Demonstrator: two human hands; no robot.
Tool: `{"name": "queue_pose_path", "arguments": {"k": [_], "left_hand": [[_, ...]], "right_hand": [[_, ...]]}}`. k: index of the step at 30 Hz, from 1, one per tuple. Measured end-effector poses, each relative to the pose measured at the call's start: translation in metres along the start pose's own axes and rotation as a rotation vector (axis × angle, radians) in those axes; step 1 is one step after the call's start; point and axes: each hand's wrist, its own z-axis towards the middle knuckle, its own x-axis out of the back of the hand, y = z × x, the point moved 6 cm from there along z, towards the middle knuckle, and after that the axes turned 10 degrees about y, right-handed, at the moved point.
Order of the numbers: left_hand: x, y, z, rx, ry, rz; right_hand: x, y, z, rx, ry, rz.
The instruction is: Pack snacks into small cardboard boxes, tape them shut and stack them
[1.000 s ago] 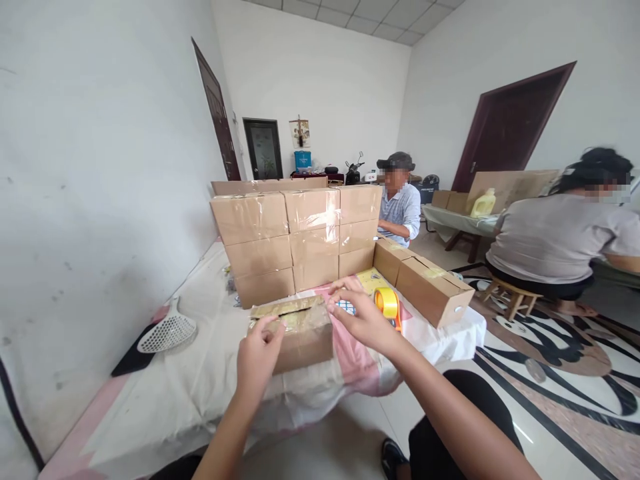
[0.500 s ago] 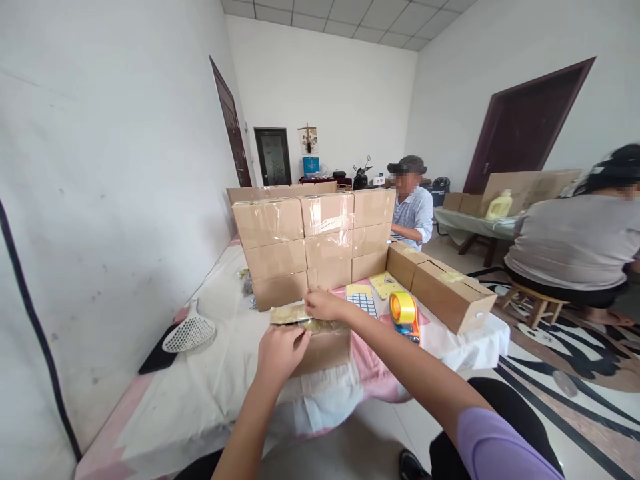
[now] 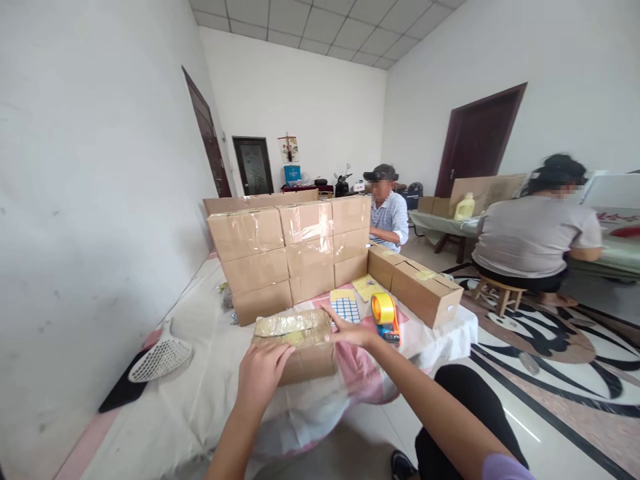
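Observation:
A small cardboard box (image 3: 305, 353) with shiny tape across its top sits on the covered table in front of me. My left hand (image 3: 261, 375) is curled against the box's near left face, fingers pressed on it. My right hand (image 3: 349, 329) lies flat on the box's right top edge, fingers stretched out. A yellow tape dispenser (image 3: 385, 315) stands just right of that hand, beside a blue-and-yellow sticker sheet (image 3: 345, 307).
A wall of stacked taped boxes (image 3: 287, 257) rises behind the small box, with two more boxes (image 3: 417, 287) at the right. A white mesh swatter (image 3: 160, 359) lies at the left. Two other people sit at another table (image 3: 445, 223) farther back.
My right hand slid from the far top of the box to its right edge. The left hand stayed on the near side. The view shifted a little.

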Motion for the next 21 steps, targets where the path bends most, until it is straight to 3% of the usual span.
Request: {"name": "queue_pose_path", "arguments": {"k": [2, 5, 7, 9, 11, 14, 18, 21], "left_hand": [[0.0, -0.005, -0.003, -0.011, 0.052, -0.022], [-0.001, -0.013, -0.006, -0.031, 0.091, -0.059], [0.001, -0.014, -0.006, -0.045, 0.109, -0.07], [0.008, -0.013, -0.005, -0.021, 0.182, -0.046], [0.02, -0.01, -0.004, 0.022, 0.302, -0.004], [0.033, -0.002, -0.003, 0.063, 0.421, 0.019], [0.032, 0.002, 0.0, 0.14, 0.42, 0.031], [0.022, 0.004, 0.004, 0.119, 0.379, -0.001]], "right_hand": [[-0.011, 0.008, -0.022, 0.044, 0.015, 0.136], [-0.023, 0.003, -0.04, 0.124, 0.18, 0.052], [-0.019, -0.008, -0.051, 0.157, 0.321, 0.014], [-0.002, -0.02, -0.068, 0.171, 0.423, 0.021], [0.03, -0.031, -0.096, 0.178, 0.494, 0.025], [0.1, -0.04, -0.165, 0.158, 0.643, -0.04], [0.199, -0.032, -0.294, 0.005, 0.993, -0.337], [0.24, -0.006, -0.382, -0.179, 1.171, -0.518]]}}
